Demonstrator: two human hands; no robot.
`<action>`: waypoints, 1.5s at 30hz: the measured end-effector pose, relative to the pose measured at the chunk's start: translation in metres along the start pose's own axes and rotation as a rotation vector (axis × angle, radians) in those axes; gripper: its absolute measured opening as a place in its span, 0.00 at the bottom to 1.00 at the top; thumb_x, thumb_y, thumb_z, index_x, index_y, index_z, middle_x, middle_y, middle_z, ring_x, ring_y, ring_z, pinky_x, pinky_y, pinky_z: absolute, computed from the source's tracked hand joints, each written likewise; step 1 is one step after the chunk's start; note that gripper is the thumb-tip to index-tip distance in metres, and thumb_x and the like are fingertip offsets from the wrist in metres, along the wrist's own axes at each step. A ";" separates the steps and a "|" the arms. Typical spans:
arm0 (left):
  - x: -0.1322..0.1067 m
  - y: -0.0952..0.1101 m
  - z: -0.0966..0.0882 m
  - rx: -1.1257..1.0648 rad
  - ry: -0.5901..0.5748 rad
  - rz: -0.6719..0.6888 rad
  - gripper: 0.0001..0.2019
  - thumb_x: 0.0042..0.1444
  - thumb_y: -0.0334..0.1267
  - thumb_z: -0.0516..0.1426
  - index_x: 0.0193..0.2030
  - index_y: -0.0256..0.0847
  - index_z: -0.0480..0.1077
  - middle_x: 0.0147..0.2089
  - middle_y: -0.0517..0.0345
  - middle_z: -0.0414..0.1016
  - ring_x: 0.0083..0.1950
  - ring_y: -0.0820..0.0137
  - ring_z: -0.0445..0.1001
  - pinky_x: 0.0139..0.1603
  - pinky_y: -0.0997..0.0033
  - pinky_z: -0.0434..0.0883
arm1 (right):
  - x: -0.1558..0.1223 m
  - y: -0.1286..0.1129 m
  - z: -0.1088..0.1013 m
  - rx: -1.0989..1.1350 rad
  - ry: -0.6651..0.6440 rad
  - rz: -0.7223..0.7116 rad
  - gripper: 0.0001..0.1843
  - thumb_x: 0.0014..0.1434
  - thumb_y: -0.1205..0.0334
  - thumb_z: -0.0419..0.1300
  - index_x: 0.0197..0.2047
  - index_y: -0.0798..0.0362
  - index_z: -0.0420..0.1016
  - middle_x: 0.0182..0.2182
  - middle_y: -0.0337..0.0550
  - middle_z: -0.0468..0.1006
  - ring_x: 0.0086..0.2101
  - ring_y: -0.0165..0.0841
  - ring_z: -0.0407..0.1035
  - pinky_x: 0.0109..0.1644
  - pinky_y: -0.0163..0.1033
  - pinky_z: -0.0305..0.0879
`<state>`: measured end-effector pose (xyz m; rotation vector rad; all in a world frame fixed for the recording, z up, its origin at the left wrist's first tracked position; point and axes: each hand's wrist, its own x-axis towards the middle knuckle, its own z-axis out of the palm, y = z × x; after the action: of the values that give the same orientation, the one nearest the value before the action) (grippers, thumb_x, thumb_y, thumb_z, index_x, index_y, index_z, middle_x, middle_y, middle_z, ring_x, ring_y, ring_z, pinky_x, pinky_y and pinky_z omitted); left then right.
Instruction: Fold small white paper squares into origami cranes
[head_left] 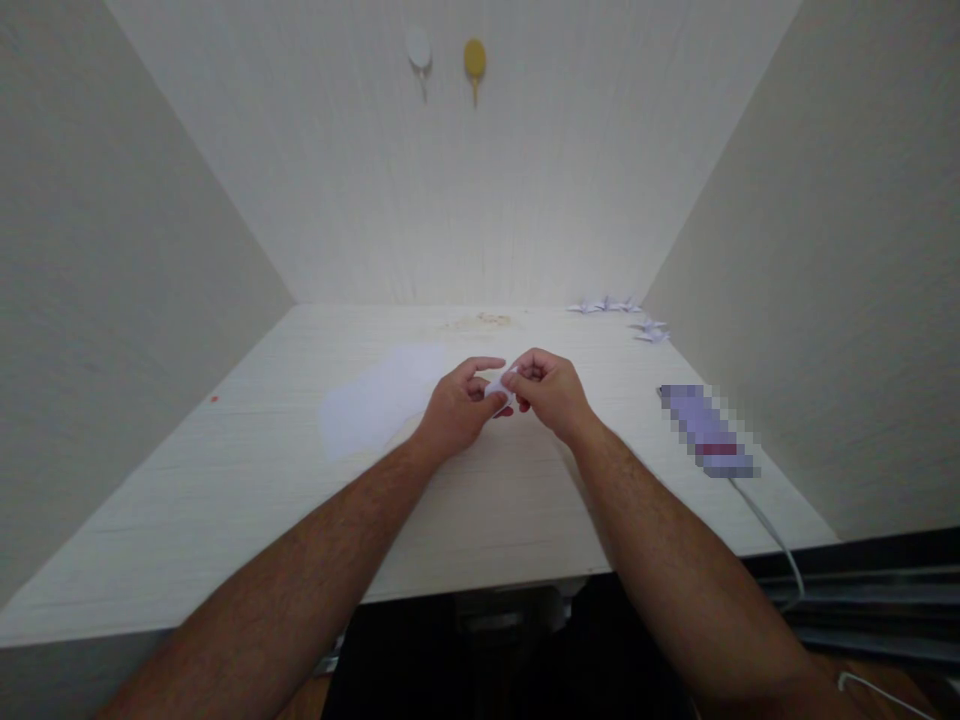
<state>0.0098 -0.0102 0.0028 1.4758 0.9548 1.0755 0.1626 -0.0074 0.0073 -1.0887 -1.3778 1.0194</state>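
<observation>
Both hands meet over the middle of the pale wooden desk. My left hand and my right hand pinch a small folded piece of white paper between their fingertips. The fingers of both hands are curled around it, and most of the paper is hidden by them. A flat white sheet of paper lies on the desk just left of my left hand.
Several small folded paper figures sit at the back right corner, with more beside the right wall. A blurred oblong object with a white cable lies at the right. Two hooks hang on the back wall. Walls enclose three sides.
</observation>
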 end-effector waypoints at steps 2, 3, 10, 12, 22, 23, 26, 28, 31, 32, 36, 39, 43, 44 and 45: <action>0.000 0.000 0.000 0.000 0.051 0.004 0.27 0.49 0.37 0.64 0.57 0.38 0.65 0.25 0.62 0.76 0.30 0.69 0.79 0.34 0.71 0.75 | 0.000 0.001 0.001 -0.024 0.065 -0.020 0.12 0.47 0.58 0.66 0.31 0.53 0.69 0.21 0.33 0.71 0.19 0.24 0.64 0.20 0.30 0.61; 0.000 0.000 0.000 0.004 0.075 0.007 0.27 0.49 0.39 0.65 0.56 0.37 0.65 0.26 0.61 0.77 0.31 0.69 0.79 0.34 0.71 0.75 | 0.000 0.001 0.002 -0.039 0.095 -0.010 0.15 0.45 0.58 0.68 0.34 0.53 0.69 0.24 0.33 0.72 0.20 0.25 0.66 0.21 0.30 0.63; 0.002 -0.002 -0.002 0.002 0.120 -0.018 0.19 0.43 0.48 0.68 0.34 0.36 0.70 0.29 0.53 0.80 0.31 0.68 0.79 0.30 0.74 0.72 | -0.003 -0.002 0.005 -0.069 -0.037 0.039 0.14 0.48 0.55 0.67 0.25 0.54 0.68 0.18 0.36 0.71 0.20 0.28 0.68 0.21 0.31 0.61; 0.001 -0.001 -0.001 -0.037 0.083 -0.073 0.19 0.44 0.49 0.67 0.31 0.35 0.71 0.29 0.52 0.79 0.30 0.68 0.79 0.31 0.73 0.73 | -0.004 -0.004 0.005 -0.077 0.012 0.005 0.13 0.48 0.57 0.66 0.23 0.53 0.67 0.17 0.34 0.70 0.18 0.26 0.64 0.20 0.31 0.59; 0.002 0.000 -0.004 -0.128 0.034 -0.061 0.16 0.45 0.46 0.67 0.28 0.35 0.71 0.28 0.56 0.77 0.29 0.70 0.77 0.36 0.67 0.76 | -0.003 -0.003 0.000 0.107 -0.081 0.065 0.14 0.44 0.55 0.70 0.25 0.54 0.71 0.17 0.34 0.72 0.17 0.25 0.64 0.21 0.32 0.62; 0.002 0.001 -0.004 -0.135 0.018 -0.044 0.16 0.45 0.46 0.67 0.28 0.35 0.71 0.28 0.55 0.77 0.29 0.70 0.77 0.36 0.67 0.76 | -0.002 -0.002 0.000 0.153 -0.082 0.066 0.15 0.44 0.55 0.70 0.24 0.54 0.71 0.16 0.34 0.71 0.17 0.25 0.64 0.21 0.32 0.61; 0.001 0.003 -0.004 -0.164 -0.016 -0.009 0.15 0.47 0.45 0.66 0.28 0.35 0.71 0.28 0.56 0.77 0.29 0.70 0.77 0.35 0.67 0.75 | -0.003 0.000 0.000 0.255 -0.099 0.078 0.15 0.43 0.55 0.70 0.23 0.54 0.70 0.15 0.34 0.71 0.16 0.25 0.63 0.21 0.32 0.60; 0.000 0.005 -0.004 -0.158 -0.024 -0.002 0.14 0.48 0.44 0.66 0.28 0.35 0.70 0.27 0.57 0.77 0.28 0.71 0.76 0.33 0.69 0.73 | -0.003 0.001 0.000 0.277 -0.121 0.080 0.15 0.44 0.55 0.70 0.23 0.54 0.70 0.16 0.34 0.72 0.17 0.25 0.64 0.21 0.32 0.60; -0.001 0.005 -0.006 -0.076 -0.074 -0.006 0.12 0.49 0.41 0.64 0.26 0.36 0.70 0.25 0.58 0.76 0.26 0.73 0.74 0.29 0.73 0.70 | -0.004 0.001 0.000 0.241 -0.119 0.058 0.14 0.44 0.55 0.70 0.25 0.54 0.71 0.18 0.35 0.73 0.17 0.25 0.64 0.20 0.31 0.60; -0.001 0.004 -0.006 -0.042 -0.101 -0.010 0.11 0.50 0.41 0.64 0.26 0.36 0.70 0.25 0.58 0.75 0.25 0.74 0.73 0.28 0.74 0.69 | -0.004 0.001 0.000 0.221 -0.105 0.053 0.14 0.44 0.56 0.70 0.25 0.54 0.71 0.18 0.35 0.73 0.17 0.24 0.64 0.20 0.31 0.60; -0.001 0.002 -0.007 0.047 -0.121 -0.013 0.09 0.51 0.38 0.61 0.25 0.36 0.69 0.23 0.59 0.74 0.23 0.76 0.70 0.26 0.76 0.66 | -0.003 -0.002 -0.003 0.160 -0.026 0.044 0.11 0.46 0.56 0.68 0.26 0.55 0.73 0.17 0.34 0.72 0.16 0.24 0.62 0.19 0.31 0.59; -0.001 0.003 -0.007 0.081 -0.054 -0.006 0.09 0.51 0.38 0.61 0.24 0.37 0.69 0.21 0.60 0.72 0.22 0.77 0.68 0.25 0.77 0.65 | -0.004 -0.004 -0.003 0.108 -0.029 0.027 0.12 0.46 0.56 0.67 0.31 0.55 0.75 0.19 0.35 0.73 0.18 0.24 0.63 0.20 0.31 0.61; 0.000 0.004 -0.006 0.111 -0.017 0.011 0.09 0.49 0.39 0.61 0.26 0.37 0.69 0.21 0.61 0.72 0.22 0.76 0.68 0.24 0.77 0.65 | -0.005 -0.006 0.000 -0.018 -0.035 0.035 0.13 0.44 0.56 0.68 0.30 0.55 0.74 0.20 0.35 0.73 0.19 0.25 0.63 0.20 0.31 0.62; 0.000 0.005 -0.006 0.116 -0.020 0.018 0.09 0.49 0.39 0.61 0.26 0.37 0.70 0.22 0.60 0.72 0.22 0.76 0.68 0.24 0.77 0.65 | -0.005 -0.005 0.000 -0.027 -0.034 0.032 0.12 0.44 0.56 0.68 0.29 0.55 0.74 0.19 0.35 0.73 0.18 0.25 0.63 0.20 0.31 0.61; 0.000 0.005 -0.006 0.119 -0.026 0.023 0.09 0.50 0.39 0.61 0.26 0.37 0.70 0.22 0.60 0.72 0.22 0.76 0.69 0.25 0.77 0.65 | -0.005 -0.005 0.001 -0.021 -0.037 0.030 0.11 0.45 0.57 0.67 0.28 0.55 0.73 0.19 0.35 0.73 0.18 0.25 0.63 0.20 0.31 0.61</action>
<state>0.0041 -0.0095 0.0080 1.5970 0.9999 1.0288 0.1616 -0.0131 0.0113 -1.1140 -1.4083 1.0528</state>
